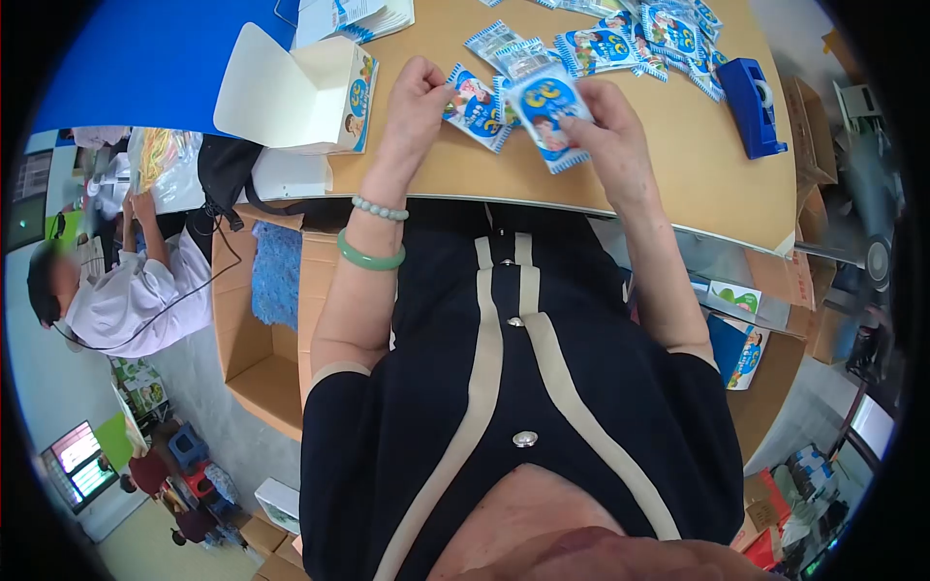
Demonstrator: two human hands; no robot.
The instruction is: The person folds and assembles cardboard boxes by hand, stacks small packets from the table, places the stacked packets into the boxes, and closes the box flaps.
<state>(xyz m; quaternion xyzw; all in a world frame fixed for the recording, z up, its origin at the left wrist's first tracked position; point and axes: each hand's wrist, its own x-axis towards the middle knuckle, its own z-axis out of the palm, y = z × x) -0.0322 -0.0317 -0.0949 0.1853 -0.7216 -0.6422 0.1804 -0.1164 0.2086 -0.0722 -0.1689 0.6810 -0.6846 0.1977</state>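
Note:
My left hand [418,100] is closed, with its fingertips at the left edge of a blue-and-white packet [474,108]; whether they grip it or something small is unclear. A flat blue-and-white packet [548,118] is held between the thumb and fingers of my right hand [610,131]. More such packets [598,46] lie in a loose pile beyond my hands. To the left, an open white carton [308,97] with a printed side rests near the table edge.
A blue tape dispenser [751,107] stands at the table's right. White-and-blue printed cartons [356,17] sit at the back left. Cardboard boxes [263,373] flank my body below the tabletop [678,194]. A co-worker [131,290] is at the far left, handling a clear bag.

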